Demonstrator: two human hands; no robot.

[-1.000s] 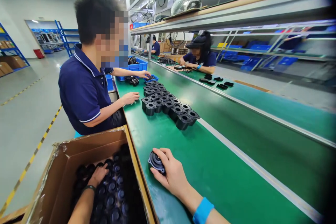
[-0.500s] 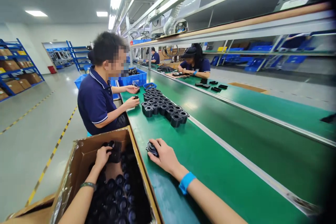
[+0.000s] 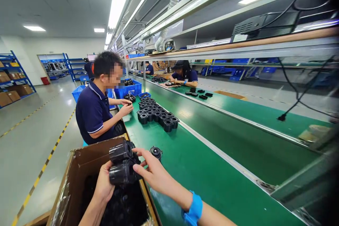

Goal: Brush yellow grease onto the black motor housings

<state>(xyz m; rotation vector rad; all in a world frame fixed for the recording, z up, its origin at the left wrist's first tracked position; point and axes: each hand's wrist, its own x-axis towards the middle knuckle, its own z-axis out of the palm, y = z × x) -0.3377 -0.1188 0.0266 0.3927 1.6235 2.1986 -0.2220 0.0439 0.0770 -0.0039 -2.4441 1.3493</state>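
Observation:
Above the cardboard box, my left hand [image 3: 104,182] grips a pair of black cylindrical housings [image 3: 122,164] from their left side. The fingers of my right hand [image 3: 150,169] reach the right ends of these housings, thumb and index finger touching them; whether they bear any weight I cannot tell. On the green table [image 3: 190,169], just beyond my right hand, lies a round black part [image 3: 155,152]. Inside the cardboard box [image 3: 82,159] below are more dark parts, hard to make out.
A cluster of black housings [image 3: 156,113] stands farther up the table. At the left edge a seated co-worker [image 3: 96,109] handles a small part near a blue bin [image 3: 132,88]. Another person [image 3: 184,74] sits across the table. Black cables [image 3: 293,91] hang at the right.
My left hand has risen out of the box with the black housings. My right hand has let go of the round part and moved left to the housings. The view has shifted.

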